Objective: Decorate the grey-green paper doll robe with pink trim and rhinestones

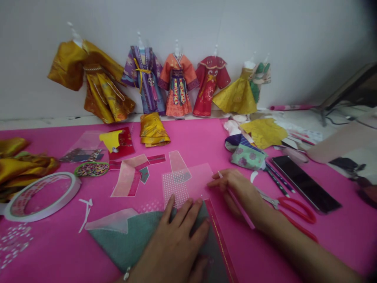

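My left hand [173, 239] lies flat with fingers spread on a piece of green fabric [132, 232]. A dark red strip with a gold line [219, 236] edges this fabric on the right. In my right hand [241, 190] is a slim pink pen-like stick [243, 211], its pale tip pointing up and to the left. Just beyond my left fingertips is a clear sheet with rows of small white dots [173, 188]. My right fingertips are close to this sheet's right edge. A pale translucent piece [116, 221] overlaps the green fabric's upper left.
Several doll dresses [178, 84] stand along the wall. Cut pieces [129, 177], a tray of tiny beads [92, 169] and a tape roll [70, 192] lie left. Red-handled scissors [297, 208], a phone [306, 182] and a floral cloth [249, 157] lie right on the pink mat [194, 137].
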`<move>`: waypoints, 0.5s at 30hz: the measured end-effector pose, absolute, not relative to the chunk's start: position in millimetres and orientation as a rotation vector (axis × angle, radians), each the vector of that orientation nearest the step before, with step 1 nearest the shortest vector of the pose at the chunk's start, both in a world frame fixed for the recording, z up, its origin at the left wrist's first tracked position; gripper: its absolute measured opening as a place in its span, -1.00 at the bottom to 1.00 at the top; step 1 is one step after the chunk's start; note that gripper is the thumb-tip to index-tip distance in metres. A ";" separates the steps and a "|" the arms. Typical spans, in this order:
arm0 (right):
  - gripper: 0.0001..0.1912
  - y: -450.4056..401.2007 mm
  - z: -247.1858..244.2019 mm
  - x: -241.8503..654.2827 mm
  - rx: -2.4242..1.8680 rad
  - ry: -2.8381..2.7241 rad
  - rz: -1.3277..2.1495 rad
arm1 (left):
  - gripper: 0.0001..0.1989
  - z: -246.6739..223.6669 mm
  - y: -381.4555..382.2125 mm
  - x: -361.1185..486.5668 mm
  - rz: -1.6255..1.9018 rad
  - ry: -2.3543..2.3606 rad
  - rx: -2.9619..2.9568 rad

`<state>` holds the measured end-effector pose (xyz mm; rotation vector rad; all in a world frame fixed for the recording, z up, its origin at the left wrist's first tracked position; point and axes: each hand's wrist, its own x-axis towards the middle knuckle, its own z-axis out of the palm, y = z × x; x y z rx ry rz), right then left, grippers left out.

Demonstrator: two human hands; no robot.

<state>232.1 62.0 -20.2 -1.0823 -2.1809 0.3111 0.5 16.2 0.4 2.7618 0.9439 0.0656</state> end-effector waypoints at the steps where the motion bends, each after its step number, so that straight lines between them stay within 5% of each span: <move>1: -0.78 60.7 -19.7 231.4 -1.082 -2.173 0.329 | -0.41 0.0 16.4 0.4 0.073 0.947 2.762; 15: -0.84 50.5 4.6 222.7 -0.959 -1.381 1.437 | -0.46 2.5 18.9 -0.7 0.141 0.909 2.735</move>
